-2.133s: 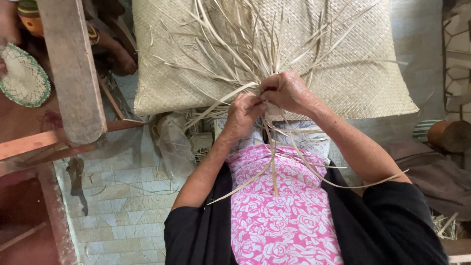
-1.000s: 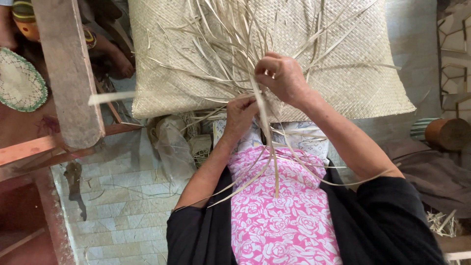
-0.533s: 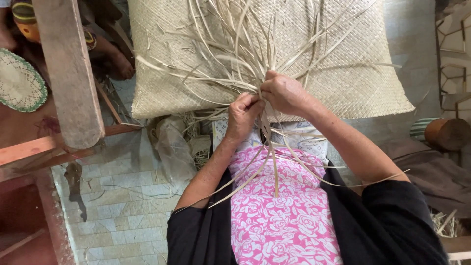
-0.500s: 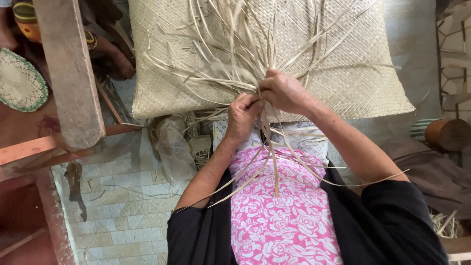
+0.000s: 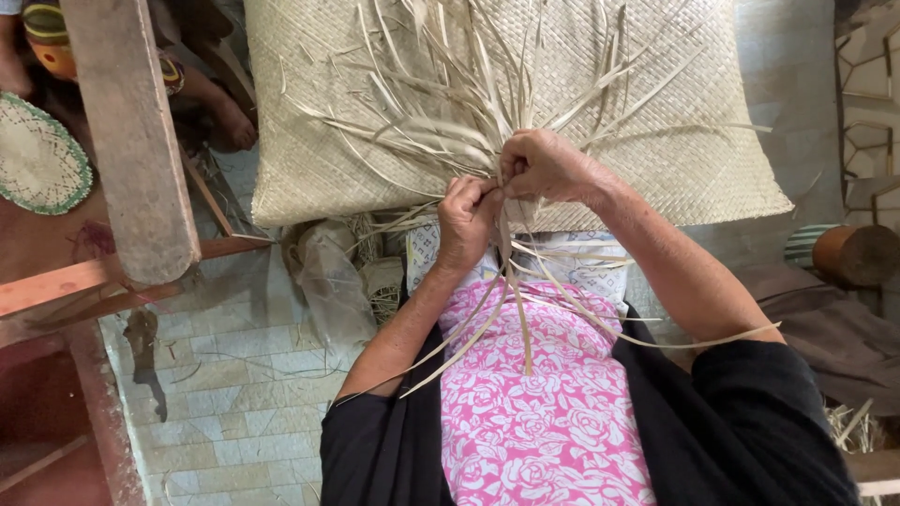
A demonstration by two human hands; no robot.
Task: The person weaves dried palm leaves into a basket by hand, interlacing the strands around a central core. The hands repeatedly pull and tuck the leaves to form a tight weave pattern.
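Starting at the left edge there's a small round woven piece with a green rim (image 5: pixel 39 161) lying flat on the reddish floor, and just right of it a thick wooden post (image 5: pixel 131 141) leaning across, well apart from the weaving. Then the big woven mat (image 5: pixel 356 141) spreads out flat ahead of the person, its near edge pulled up over the lap, which looks like it keeps the working edge within easy reach. Both hands sit right at that edge. The left hand (image 5: pixel 466 217) is pinched shut on a few loose pale strips (image 5: pixel 441 126), seemingly to keep them tight, and the right hand (image 5: pixel 547 167) is curled closed over the bunch just beside it, the two nearly touching. The free strip ends fan out over the mat and trail down over the pink flowered cloth (image 5: pixel 534 412). Far right, a brown cylinder (image 5: pixel 853 255) lies on its side.
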